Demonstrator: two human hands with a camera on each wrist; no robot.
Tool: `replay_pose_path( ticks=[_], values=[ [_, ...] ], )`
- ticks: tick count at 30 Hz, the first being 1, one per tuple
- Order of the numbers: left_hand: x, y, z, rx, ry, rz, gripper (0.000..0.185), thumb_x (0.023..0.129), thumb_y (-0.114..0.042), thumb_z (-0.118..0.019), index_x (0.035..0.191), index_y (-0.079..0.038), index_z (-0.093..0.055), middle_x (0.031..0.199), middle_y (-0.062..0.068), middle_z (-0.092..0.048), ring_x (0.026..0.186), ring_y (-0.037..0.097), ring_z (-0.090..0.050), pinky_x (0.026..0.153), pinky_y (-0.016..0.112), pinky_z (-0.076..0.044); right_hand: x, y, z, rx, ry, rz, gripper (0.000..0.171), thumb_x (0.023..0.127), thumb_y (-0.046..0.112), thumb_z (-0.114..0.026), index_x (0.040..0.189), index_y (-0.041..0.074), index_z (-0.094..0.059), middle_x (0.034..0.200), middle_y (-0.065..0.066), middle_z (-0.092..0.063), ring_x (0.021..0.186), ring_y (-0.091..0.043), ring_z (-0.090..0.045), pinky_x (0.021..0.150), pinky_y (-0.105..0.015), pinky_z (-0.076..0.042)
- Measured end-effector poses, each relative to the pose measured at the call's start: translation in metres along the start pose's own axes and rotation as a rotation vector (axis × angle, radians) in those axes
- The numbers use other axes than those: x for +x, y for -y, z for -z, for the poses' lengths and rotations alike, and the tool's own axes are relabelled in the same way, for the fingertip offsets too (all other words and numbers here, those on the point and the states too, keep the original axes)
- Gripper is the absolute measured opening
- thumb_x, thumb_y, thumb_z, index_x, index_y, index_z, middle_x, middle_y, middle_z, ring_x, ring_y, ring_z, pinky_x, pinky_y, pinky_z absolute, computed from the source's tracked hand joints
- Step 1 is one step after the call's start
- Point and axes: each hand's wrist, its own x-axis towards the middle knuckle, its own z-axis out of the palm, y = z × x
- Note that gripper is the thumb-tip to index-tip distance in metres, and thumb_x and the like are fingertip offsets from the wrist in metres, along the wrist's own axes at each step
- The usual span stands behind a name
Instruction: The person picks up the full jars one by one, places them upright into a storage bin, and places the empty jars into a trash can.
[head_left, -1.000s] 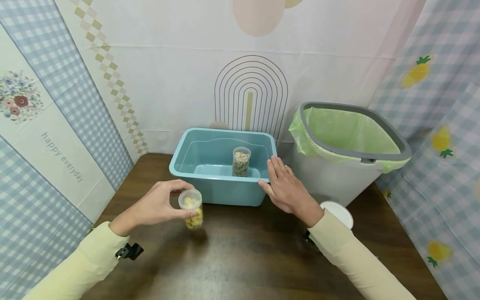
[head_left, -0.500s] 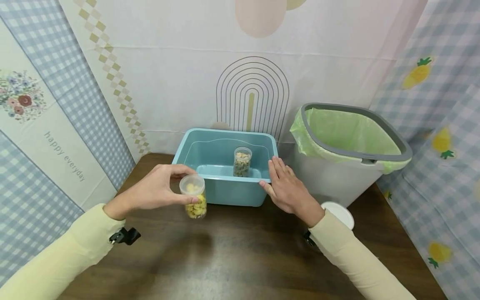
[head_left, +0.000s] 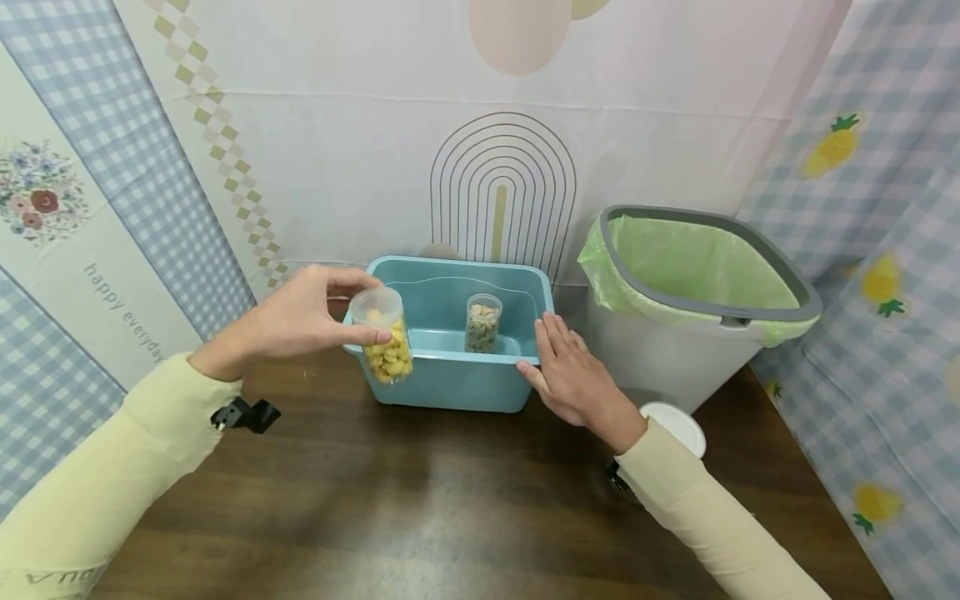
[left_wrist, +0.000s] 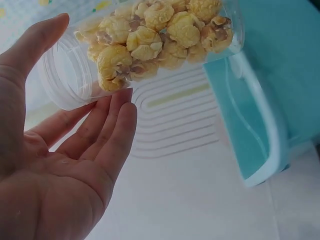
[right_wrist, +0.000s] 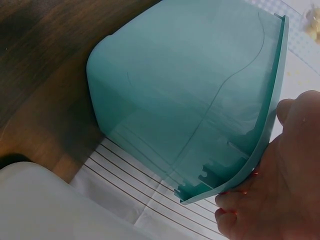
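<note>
My left hand grips a clear plastic jar of yellow popcorn and holds it in the air at the left front corner of a teal plastic bin. In the left wrist view the popcorn jar lies between thumb and fingers, beside the bin's rim. A second clear jar with darker snacks stands upright inside the bin. My right hand rests with straight fingers against the bin's right front corner; the right wrist view shows the bin's wall against the palm.
A grey waste bin with a green liner stands right of the teal bin. A white round lid lies on the dark wooden table behind my right forearm. Patterned cloth backdrops close in the back and both sides.
My left hand has lifted the popcorn jar from low over the table up and back to the teal bin's left rim. The right hand has stayed on the bin.
</note>
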Motion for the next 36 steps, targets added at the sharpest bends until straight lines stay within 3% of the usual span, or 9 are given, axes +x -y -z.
replay_pose_path(
  ticks=[4, 6, 17, 24, 29, 36],
  values=[
    [0.011, -0.003, 0.012, 0.043, -0.017, 0.014, 0.041, 0.089, -0.025, -0.087, 0.125, -0.011, -0.074, 0.115, 0.005, -0.076, 0.115, 0.02, -0.073, 0.11, 0.046, -0.056, 0.0, -0.001, -0.001, -0.005, 0.0, 0.0, 0.081, 0.114, 0.049, -0.037, 0.168, -0.005, -0.009, 0.177, -0.025, -0.005, 0.166, -0.041, -0.005, 0.134, -0.059, -0.016],
    [0.017, -0.003, 0.016, 0.06, -0.02, 0.019, 0.042, 0.089, -0.026, -0.087, 0.125, -0.009, -0.074, 0.116, 0.006, -0.077, 0.114, 0.022, -0.073, 0.112, 0.05, -0.055, 0.0, 0.0, -0.001, -0.004, 0.003, -0.001, 0.081, 0.114, 0.049, -0.037, 0.167, -0.005, -0.009, 0.177, -0.025, -0.006, 0.166, -0.041, -0.005, 0.134, -0.059, -0.016],
    [0.057, 0.003, 0.02, 0.074, -0.023, 0.049, 0.043, 0.09, -0.03, -0.086, 0.125, -0.008, -0.075, 0.118, 0.01, -0.077, 0.11, 0.024, -0.073, 0.109, 0.048, -0.056, 0.001, -0.001, -0.002, -0.013, 0.004, -0.006, 0.081, 0.114, 0.048, -0.037, 0.167, -0.006, -0.009, 0.177, -0.026, -0.005, 0.166, -0.04, -0.004, 0.134, -0.059, -0.017],
    [0.083, 0.009, 0.017, 0.143, -0.012, 0.077, 0.048, 0.089, -0.043, -0.085, 0.123, -0.011, -0.075, 0.114, 0.008, -0.078, 0.104, 0.021, -0.072, 0.094, 0.038, -0.056, 0.001, 0.0, -0.001, -0.011, 0.001, -0.001, 0.081, 0.114, 0.049, -0.038, 0.167, -0.006, -0.009, 0.177, -0.025, -0.004, 0.166, -0.04, -0.005, 0.134, -0.06, -0.017],
    [0.102, 0.014, 0.014, 0.153, -0.013, 0.076, 0.044, 0.09, -0.042, -0.085, 0.12, -0.011, -0.075, 0.105, 0.008, -0.077, 0.093, 0.022, -0.067, 0.081, 0.032, -0.052, 0.001, -0.001, -0.002, -0.009, 0.002, -0.003, 0.082, 0.114, 0.049, -0.037, 0.167, -0.005, -0.008, 0.177, -0.025, -0.003, 0.166, -0.04, -0.004, 0.134, -0.059, -0.017],
    [0.124, 0.029, 0.009, 0.142, -0.003, 0.086, 0.045, 0.089, -0.039, -0.085, 0.121, -0.009, -0.074, 0.108, 0.01, -0.075, 0.095, 0.024, -0.066, 0.082, 0.033, -0.053, 0.001, 0.0, -0.002, -0.002, 0.009, -0.005, 0.081, 0.114, 0.049, -0.036, 0.168, -0.004, -0.006, 0.178, -0.023, -0.002, 0.166, -0.04, -0.004, 0.134, -0.059, -0.016]
  ],
)
